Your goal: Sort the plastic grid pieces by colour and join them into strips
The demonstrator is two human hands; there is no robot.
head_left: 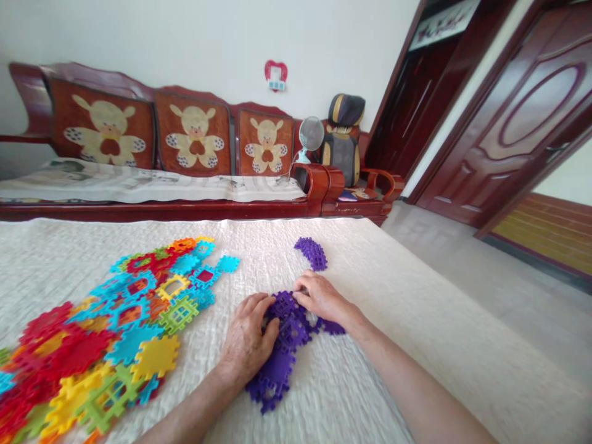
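A heap of purple interlocking plastic building pieces (280, 365) lies on the pale cloth, some with window-like openings and toothed edges. My left hand (250, 333) rests on the heap's left side, its thumb and fingers closed round the edge of a purple piece. At the upper right of the same heap, my right hand (321, 297) has its fingers curled down onto a purple piece, its fingertips partly hidden. Beyond my right hand sits a small, separate stack of purple pieces (313, 253).
A large spread of red, blue, yellow, green and orange pieces (155, 356) covers the left side of the cloth-covered table (393, 277). Behind it stand a wooden sofa (185, 211) with bear-patterned cushions, a small fan (311, 134) and a chair with a massage pad (341, 154).
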